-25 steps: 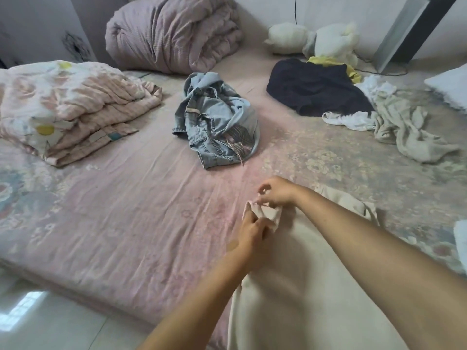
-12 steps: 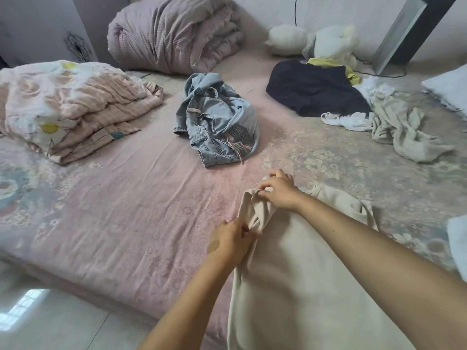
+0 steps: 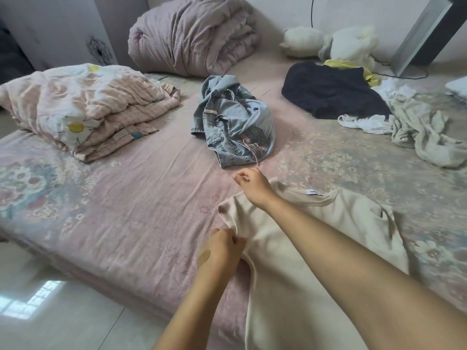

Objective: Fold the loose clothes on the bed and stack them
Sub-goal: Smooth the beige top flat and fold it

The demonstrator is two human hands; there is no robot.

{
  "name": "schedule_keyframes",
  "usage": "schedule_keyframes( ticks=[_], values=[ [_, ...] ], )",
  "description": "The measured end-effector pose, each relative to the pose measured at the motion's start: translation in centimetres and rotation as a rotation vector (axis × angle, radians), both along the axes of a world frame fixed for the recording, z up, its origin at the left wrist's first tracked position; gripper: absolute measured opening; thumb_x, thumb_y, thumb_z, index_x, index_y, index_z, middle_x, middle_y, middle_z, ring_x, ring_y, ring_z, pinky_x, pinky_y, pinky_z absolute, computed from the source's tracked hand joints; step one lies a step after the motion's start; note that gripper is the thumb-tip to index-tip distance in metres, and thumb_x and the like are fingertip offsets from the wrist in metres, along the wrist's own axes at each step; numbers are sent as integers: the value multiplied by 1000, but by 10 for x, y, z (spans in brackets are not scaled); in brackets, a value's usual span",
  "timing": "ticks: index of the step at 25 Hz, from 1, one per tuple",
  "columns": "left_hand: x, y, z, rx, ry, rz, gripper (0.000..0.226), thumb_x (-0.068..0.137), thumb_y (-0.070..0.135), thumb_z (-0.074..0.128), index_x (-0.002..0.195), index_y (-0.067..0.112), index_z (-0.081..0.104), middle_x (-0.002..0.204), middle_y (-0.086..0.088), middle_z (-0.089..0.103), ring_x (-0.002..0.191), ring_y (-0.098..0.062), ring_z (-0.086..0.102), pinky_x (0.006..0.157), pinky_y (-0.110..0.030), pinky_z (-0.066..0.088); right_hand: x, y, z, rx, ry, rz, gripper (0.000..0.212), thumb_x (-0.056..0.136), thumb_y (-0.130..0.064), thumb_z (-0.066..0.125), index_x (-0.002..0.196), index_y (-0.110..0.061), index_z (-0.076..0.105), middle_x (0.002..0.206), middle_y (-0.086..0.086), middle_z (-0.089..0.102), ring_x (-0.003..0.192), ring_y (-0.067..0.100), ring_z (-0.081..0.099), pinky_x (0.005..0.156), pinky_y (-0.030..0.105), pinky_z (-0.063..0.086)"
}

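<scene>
A cream T-shirt (image 3: 328, 223) lies spread flat at the near edge of the bed (image 3: 126, 210), neck label up, its hem hanging over the side. My left hand (image 3: 225, 246) pinches the edge of its left sleeve. My right hand (image 3: 249, 181) hovers just past the left shoulder, fingers loosely curled and holding nothing. A crumpled denim garment (image 3: 235, 122) sits mid-bed. At the far right lie a dark navy garment (image 3: 331, 94), a white garment (image 3: 366, 122) and a grey-beige garment (image 3: 424, 137).
A folded floral quilt (image 3: 83, 107) lies at the left and a rolled mauve duvet (image 3: 192, 34) at the back. White plush toys (image 3: 348, 41) and a yellow cloth (image 3: 341, 64) sit by the wall. Glossy tile floor (image 3: 63, 311) runs below the bed edge.
The bunched shirt has been opened out flat, collar and right sleeve now showing. My right hand let go of the cloth and moved forward; my left hand drew the sleeve edge back toward me.
</scene>
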State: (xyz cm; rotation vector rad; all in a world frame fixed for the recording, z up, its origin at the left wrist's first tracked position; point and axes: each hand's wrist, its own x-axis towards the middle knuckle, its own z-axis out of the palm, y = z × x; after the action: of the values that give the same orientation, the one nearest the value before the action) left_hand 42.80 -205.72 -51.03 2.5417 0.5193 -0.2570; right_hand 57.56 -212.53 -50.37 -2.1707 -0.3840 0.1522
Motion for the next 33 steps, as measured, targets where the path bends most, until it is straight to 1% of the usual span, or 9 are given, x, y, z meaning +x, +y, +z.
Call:
schedule_keyframes(
  ticks=[3,7,9,11,15,19,24,29,33],
  values=[
    [2,9,-4,-22,4,100,33,97,33,38,77,13,53,89,-3,61,77,-20,56,60,-27,38,-5,-5,-5,7,-14,-2,29,97,-12,44,120,-5,59,125,13,54,116,25,52,93,24,36],
    [25,24,-13,-401,-213,326,39,95,32,47,65,8,47,63,-12,56,63,-28,57,60,-40,48,-53,-39,-26,-264,-234,-56,39,92,-12,45,130,-8,52,132,15,50,119,32,50,98,41,42],
    [38,24,-15,-565,-307,405,21,89,28,59,87,12,45,74,-12,59,73,-31,62,69,-43,53,-107,-51,-45,-468,-338,-12,47,85,-26,46,129,-9,52,127,19,57,113,37,57,89,51,50],
    [46,23,-19,-602,-345,435,39,83,14,64,110,13,36,88,-10,59,82,-29,60,71,-38,50,-154,-54,-60,-633,-359,139,56,82,-43,37,129,-16,48,125,11,61,112,31,61,83,57,51],
    [51,26,-25,-278,-335,424,60,88,19,55,140,12,27,123,-20,53,111,-36,53,86,-42,45,-171,-68,-53,-666,-351,209,57,90,-54,22,132,-28,51,135,-4,55,123,16,53,91,56,46],
    [66,-30,-8,267,-539,2,47,84,11,55,131,5,47,120,-23,51,107,-41,49,87,-48,42,-126,-157,-34,-459,-189,-139,73,85,-53,12,142,-18,41,151,7,34,140,23,30,112,43,22],
    [86,-151,-4,87,-263,-798,43,100,29,39,142,20,39,149,-2,35,138,-23,29,110,-36,27,-93,-269,-29,-330,-29,-601,26,89,-7,46,108,1,61,112,25,58,105,37,55,88,40,41],
    [102,-212,-23,317,-174,-1016,52,103,33,25,152,23,9,160,0,4,146,-14,4,116,-37,9,-58,-304,-36,138,188,-791,26,83,-7,55,110,-5,59,103,11,63,98,27,59,90,41,47],
    [97,-221,-47,245,-160,-960,51,103,32,24,151,21,12,159,3,11,146,-12,6,117,-35,1,-44,-316,-38,108,270,-581,24,76,-8,71,59,-12,56,56,2,46,59,15,44,62,32,37]
  ],
)
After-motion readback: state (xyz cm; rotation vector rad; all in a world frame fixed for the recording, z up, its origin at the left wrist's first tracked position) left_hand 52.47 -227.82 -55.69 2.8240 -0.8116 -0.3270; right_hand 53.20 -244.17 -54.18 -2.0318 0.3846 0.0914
